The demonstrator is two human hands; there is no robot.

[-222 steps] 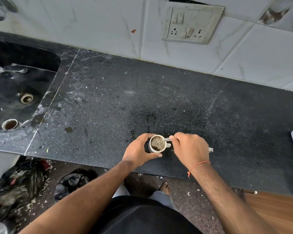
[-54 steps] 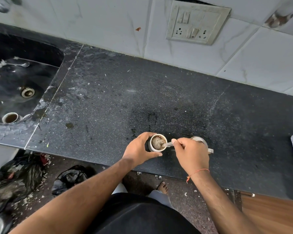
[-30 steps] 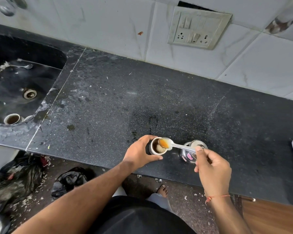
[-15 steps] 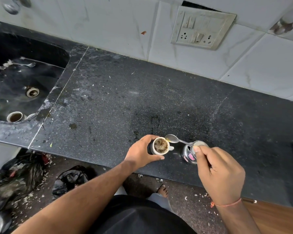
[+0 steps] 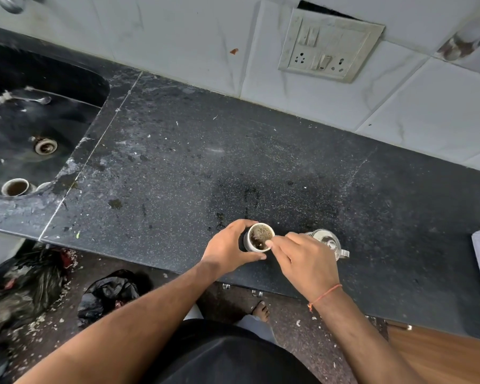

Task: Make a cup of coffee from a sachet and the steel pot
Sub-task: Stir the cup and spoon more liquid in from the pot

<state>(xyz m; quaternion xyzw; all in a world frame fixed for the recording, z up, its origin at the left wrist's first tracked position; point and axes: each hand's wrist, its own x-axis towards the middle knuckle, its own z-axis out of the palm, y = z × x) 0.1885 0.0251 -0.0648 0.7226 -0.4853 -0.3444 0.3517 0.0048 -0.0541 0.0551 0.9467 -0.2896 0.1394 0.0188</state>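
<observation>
Fingers [image 5: 251,256] ring round white cup [image 5: 250,243] of frothy coffee.

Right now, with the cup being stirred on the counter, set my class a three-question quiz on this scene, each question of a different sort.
1. True or false: the left hand grips the white coffee cup.
2. Which lies in the sink? A) a kettle B) a second cup C) a plate
3. Fill in: the steel pot stands on the black counter, beyond the ___ hand.

Key: 1 true; 2 B; 3 right.
</observation>
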